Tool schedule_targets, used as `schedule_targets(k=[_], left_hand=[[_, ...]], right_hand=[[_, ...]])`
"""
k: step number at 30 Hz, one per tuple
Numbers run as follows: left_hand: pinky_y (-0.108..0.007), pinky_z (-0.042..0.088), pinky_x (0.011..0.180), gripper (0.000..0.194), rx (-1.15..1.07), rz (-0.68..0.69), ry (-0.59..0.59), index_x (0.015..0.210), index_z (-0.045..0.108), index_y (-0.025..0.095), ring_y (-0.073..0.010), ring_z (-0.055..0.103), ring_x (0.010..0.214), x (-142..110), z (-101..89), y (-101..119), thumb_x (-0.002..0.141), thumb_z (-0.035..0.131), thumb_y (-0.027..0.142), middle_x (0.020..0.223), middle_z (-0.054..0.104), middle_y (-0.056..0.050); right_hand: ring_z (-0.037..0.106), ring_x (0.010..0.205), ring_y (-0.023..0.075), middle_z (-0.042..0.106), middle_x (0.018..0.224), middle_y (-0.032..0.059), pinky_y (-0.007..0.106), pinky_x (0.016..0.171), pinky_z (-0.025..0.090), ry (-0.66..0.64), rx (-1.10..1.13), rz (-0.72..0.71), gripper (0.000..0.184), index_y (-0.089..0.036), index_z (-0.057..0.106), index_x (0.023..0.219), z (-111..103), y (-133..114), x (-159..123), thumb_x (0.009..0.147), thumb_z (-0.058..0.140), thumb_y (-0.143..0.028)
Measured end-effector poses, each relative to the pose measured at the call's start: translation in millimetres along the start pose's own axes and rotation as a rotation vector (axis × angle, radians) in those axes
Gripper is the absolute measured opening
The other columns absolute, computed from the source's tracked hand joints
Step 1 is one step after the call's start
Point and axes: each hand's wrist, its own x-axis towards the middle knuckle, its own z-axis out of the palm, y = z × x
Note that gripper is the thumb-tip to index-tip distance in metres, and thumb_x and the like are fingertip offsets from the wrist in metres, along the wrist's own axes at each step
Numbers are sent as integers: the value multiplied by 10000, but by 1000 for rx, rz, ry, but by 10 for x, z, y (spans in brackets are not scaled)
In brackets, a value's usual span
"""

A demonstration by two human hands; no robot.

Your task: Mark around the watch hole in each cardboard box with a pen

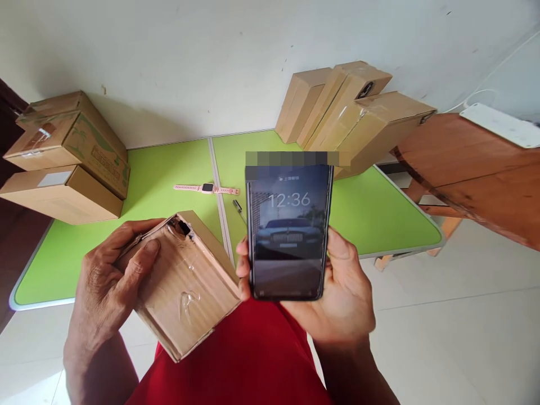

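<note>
My left hand (pixel 112 281) grips a small cardboard box (pixel 189 292) by its left edge, thumb pressed on the near face. The box is tilted, with a torn dark hole at its top corner and a wrinkled strip of clear tape. Wrapped around a black smartphone (pixel 291 236) is my right hand (pixel 341 287), fingertips showing at its left edge. The lit screen reads 12:36 above a picture of a car. Both items are held in front of my body, side by side.
On the green folding table (pixel 169 163) lie a pink-strapped watch (pixel 206 188) and a pen (pixel 238 207). Stacked cartons (pixel 84 140) stand at the left, more boxes (pixel 337 107) at the back right. A brown wooden surface (pixel 476 169) bears a white power strip (pixel 502 125).
</note>
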Motion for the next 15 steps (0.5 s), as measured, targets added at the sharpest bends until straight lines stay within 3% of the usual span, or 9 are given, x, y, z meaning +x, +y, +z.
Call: schedule_targets(k=[3, 6, 8, 12, 15], left_hand=[[-237, 571, 780, 374, 62, 47, 17, 1245, 902, 415, -183, 813, 964, 27, -26, -30, 997, 771, 662, 1149, 904, 64], [-247, 579, 788, 367, 33, 54, -4, 1246, 903, 403, -189, 813, 958, 49, -21, -30, 1004, 762, 640, 1142, 904, 54], [-261, 579, 795, 362, 28, 41, -13, 1233, 903, 374, -199, 809, 959, 54, -5, -17, 1010, 757, 619, 1147, 901, 37], [-292, 589, 814, 437, 9, 20, -42, 1269, 891, 285, -221, 793, 952, 55, 38, 28, 1007, 755, 607, 1168, 893, -22], [-299, 577, 799, 428, -44, -2, -56, 1255, 887, 236, -222, 781, 945, 66, 76, 63, 1023, 748, 569, 1155, 884, -54]], right_hand=[[875, 953, 272, 908, 1120, 122, 399, 815, 729, 106, -136, -96, 563, -192, 870, 1215, -343, -228, 253, 1143, 505, -615], [892, 888, 294, 908, 1037, 158, 443, 837, 737, 443, -373, -66, 600, -153, 835, 1152, -826, -362, 564, 1188, 385, -548], [890, 838, 284, 902, 947, 140, 431, 845, 734, 606, -508, -47, 509, -162, 806, 1116, -1139, -387, 745, 1188, 418, -483], [884, 790, 286, 863, 785, 94, 428, 830, 726, 667, -665, -10, 305, -179, 784, 1026, -1619, -388, 969, 1124, 529, -313], [854, 728, 285, 831, 732, 77, 414, 760, 711, 687, -818, -45, 239, -193, 768, 944, -1896, -417, 1051, 1075, 621, -329]])
